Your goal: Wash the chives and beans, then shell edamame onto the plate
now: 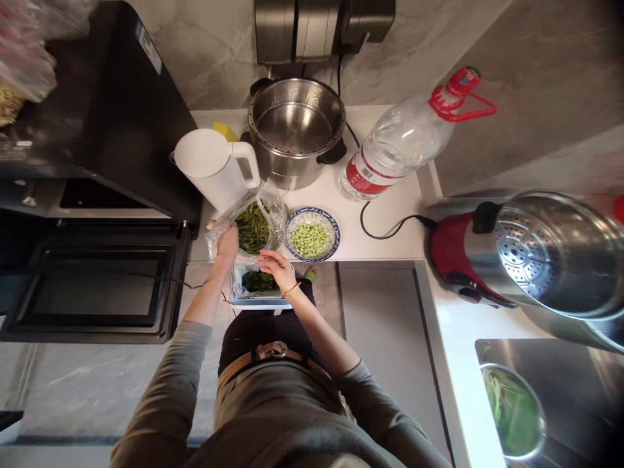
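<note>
A clear plastic bag (275, 201) of green bean pods (253, 229) stands open at the counter's front edge. My left hand (228, 240) is closed on the bag's left side, its fingertips partly hidden by the plastic. At the bag's front right rim is my right hand (275, 265), its fingers stretched out and slightly apart; nothing shows clearly between them. Just right of the bag, a blue-patterned bowl (335, 242) holds shelled green beans (311, 240). Below the counter edge, a bin (258, 303) with dark green pods or shells is partly covered by my right hand and forearm.
Behind the bag stand a white pitcher (209, 166) and a steel steamer pot (292, 170). A large water bottle (390, 156) is farther right, near a red electric steamer (451, 257). An open oven door (97, 279) juts out at left. A sink (570, 377) holds a bowl of greens.
</note>
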Demonstrator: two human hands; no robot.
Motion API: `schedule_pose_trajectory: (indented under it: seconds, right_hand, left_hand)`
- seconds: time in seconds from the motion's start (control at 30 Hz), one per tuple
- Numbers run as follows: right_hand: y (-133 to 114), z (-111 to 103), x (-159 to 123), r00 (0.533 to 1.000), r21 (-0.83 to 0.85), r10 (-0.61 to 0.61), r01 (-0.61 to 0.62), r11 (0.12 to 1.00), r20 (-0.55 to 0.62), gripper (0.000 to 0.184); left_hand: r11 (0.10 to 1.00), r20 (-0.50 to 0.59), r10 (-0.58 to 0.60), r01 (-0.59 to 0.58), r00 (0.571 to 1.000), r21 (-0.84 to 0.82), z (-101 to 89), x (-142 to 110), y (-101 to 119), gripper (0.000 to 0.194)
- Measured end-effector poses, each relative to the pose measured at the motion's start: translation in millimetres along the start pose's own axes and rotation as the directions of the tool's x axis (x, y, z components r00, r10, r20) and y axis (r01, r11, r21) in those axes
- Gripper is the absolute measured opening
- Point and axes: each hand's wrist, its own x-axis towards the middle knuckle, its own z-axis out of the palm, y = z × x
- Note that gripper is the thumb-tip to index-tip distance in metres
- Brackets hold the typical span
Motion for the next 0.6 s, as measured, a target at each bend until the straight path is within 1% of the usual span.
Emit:
schedule_pose_trajectory:
  seconds: [0.07,0.13,0.17,0.2,0.23,0.33,0.4,0.47,0.6]
  right_hand:
    - [0,1,2,1.000,0.006,-0.020,0.020,1.000,-0.013,0.032]
    - [-1,3,3,0.997,0.032,-0.058,0.059,0.998,-0.049,0.038]
    - [-2,4,4,0.994,0.053,-0.083,0.087,0.995,-0.071,0.041]
    - [-3,4,4,0.990,0.077,-0.110,0.118,0.990,-0.093,0.042]
    - [-4,4,4,0.984,0.102,-0.135,0.147,0.984,-0.114,0.041]
    - [-8,2,2,0.971,0.164,-0.165,0.193,0.968,-0.171,0.032]
    - [-11,-2,0,0.972,0.194,-0.137,0.175,0.965,-0.192,0.026]
    - [-15,-6,-3,0.978,0.230,-0.096,0.138,0.963,-0.185,0.023]
    - [-19,-12,-9,0.991,0.273,-0.025,0.060,0.960,-0.130,0.025]
  left_hand:
    - [0.995,-0.081,0.100,-0.101,0.992,-0.018,-3.7,-16,6,0.024]
    - [0.956,-0.184,0.228,-0.256,0.956,-0.145,-3.3,-36,14,0.021]
    - [0.919,-0.220,0.265,-0.315,0.939,-0.236,-1.8,-47,19,0.020]
    - [0.882,-0.246,0.272,-0.343,0.930,-0.322,0.3,-58,23,0.020]
    - [0.849,-0.256,0.261,-0.347,0.931,-0.399,2.6,-68,26,0.020]
    - [0.777,-0.247,0.210,-0.315,0.946,-0.545,8.0,-92,34,0.021]
    - [0.766,-0.243,0.202,-0.308,0.949,-0.564,9.7,-102,37,0.023]
    - [0.777,-0.264,0.229,-0.339,0.937,-0.530,10.9,-108,38,0.023]
    - [0.787,-0.328,0.356,-0.470,0.875,-0.401,13.9,-110,36,0.022]
